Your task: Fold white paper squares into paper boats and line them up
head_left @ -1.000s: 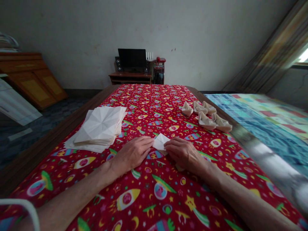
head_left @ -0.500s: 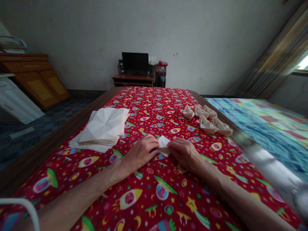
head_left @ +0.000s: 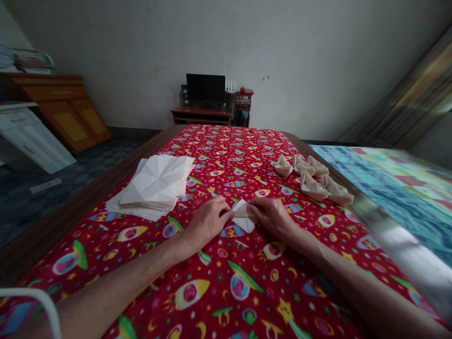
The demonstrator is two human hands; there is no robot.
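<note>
A small folded piece of white paper (head_left: 244,217) lies on the red patterned cloth between my hands. My left hand (head_left: 212,216) pinches its left edge between thumb and fingers. On the other side, my right hand (head_left: 270,214) has its fingers closed on the right edge, hiding part of it. To the left sits a stack of creased white paper sheets (head_left: 155,181). Several folded paper boats (head_left: 312,185) stand in a group toward the right side of the cloth.
The red cloth (head_left: 233,155) covers a dark wooden table. A bed (head_left: 399,188) adjoins at the right. Against the far wall are a monitor (head_left: 205,88) and a small desk (head_left: 201,116). Wooden cabinets (head_left: 70,110) stand at the left. A white cable (head_left: 42,301) curves at lower left.
More of the folded paper's lower part now shows between my hands. My right hand has shifted slightly up along its edge. The whole view has turned a little to the left.
</note>
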